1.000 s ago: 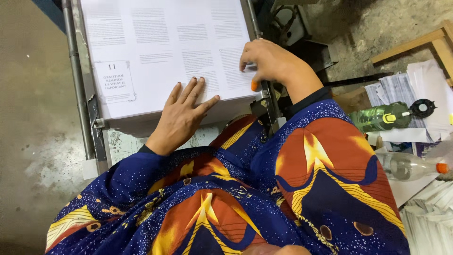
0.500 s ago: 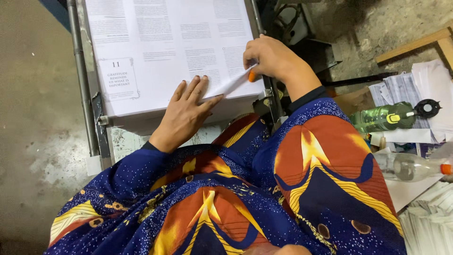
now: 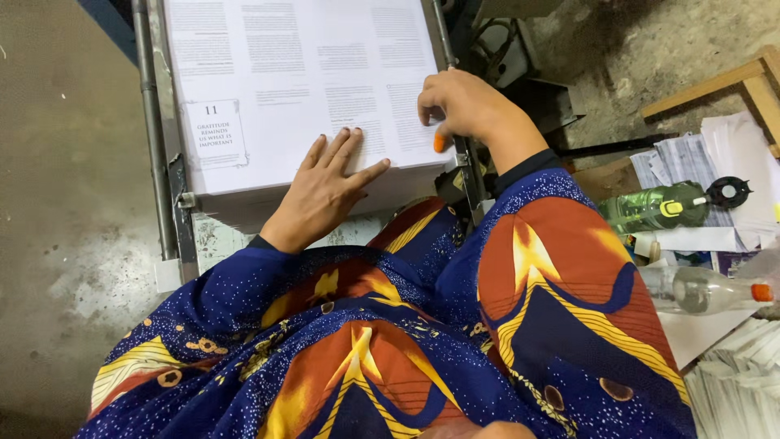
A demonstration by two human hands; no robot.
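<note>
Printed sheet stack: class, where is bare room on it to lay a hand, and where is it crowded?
Free: the printed sheet stack above the left hand. Crowded: its near right corner under the right hand, and the side pile with the green bottle.

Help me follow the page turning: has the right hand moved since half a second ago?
Yes. The right hand has dropped the raised sheet corner and now rests flat on the paper stack beside the metal rail.

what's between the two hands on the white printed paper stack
In the head view, only bare printed sheet of the white paper stack lies between the flat left hand and the right hand with its orange fingertip cover.
</note>
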